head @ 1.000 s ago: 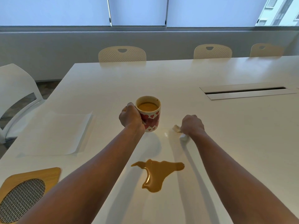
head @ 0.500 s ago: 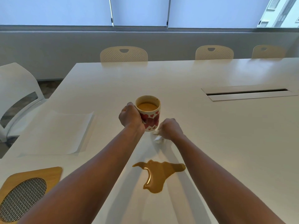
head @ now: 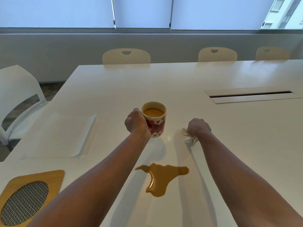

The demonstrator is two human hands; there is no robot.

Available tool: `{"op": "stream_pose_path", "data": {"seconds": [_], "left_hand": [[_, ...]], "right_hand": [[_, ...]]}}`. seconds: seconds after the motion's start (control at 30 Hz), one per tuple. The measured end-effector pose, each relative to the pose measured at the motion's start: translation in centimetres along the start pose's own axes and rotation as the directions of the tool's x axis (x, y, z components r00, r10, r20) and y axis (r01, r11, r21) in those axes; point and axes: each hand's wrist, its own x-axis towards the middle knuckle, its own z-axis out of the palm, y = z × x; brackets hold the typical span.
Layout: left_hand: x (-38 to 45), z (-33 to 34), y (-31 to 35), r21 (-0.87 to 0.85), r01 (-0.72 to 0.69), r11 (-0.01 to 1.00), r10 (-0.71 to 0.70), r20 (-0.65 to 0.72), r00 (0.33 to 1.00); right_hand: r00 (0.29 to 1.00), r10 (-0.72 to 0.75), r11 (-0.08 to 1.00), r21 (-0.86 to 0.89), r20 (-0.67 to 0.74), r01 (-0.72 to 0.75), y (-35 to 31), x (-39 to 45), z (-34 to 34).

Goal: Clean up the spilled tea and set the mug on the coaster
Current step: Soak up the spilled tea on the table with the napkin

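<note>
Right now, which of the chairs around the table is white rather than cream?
The chair at the table's left side. It is plain white with a cut-out back, while the three chairs along the far edge are cream with perforated backs.

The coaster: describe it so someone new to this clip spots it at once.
Start at the white table and follow its near edge to the left corner. The coaster lies flat there, nearer than the white paper sheet. It alone is yellow wood, with a dark woven-mesh oval inset.

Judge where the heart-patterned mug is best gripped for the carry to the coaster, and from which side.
By its handle, from the left. The mug is upright and nearly full of tea, and the left hand already grips it on that side, so a level hold there likely avoids spilling more.
</note>
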Motion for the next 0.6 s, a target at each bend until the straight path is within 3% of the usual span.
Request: {"op": "stream_pose_path", "data": {"seconds": [0.33, 0.47, 0.6], "left_hand": [[-0.1, 0.8, -0.7, 0.009, 0.001, 1.0, -0.001, 0.006, 1.0], [-0.1, 0.8, -0.6, -0.014, 0.016, 1.0, -0.016, -0.002, 1.0], [-0.1, 0.6, -0.3, -0.01, -0.001, 1.0, 0.001, -0.016, 1.0]], "right_hand": [[0.972, -0.107, 0.987, 0.137, 0.211, 0.079, -1.2, -0.6, 1.0], [0.974, -0.213, 0.97, 0.133, 0.072, 0.202, -2.4, -0.5, 2.3], [0.973, -0.209, 0.932, 0.28, -0.098, 0.228, -3.9, -0.5, 3.8]]}}
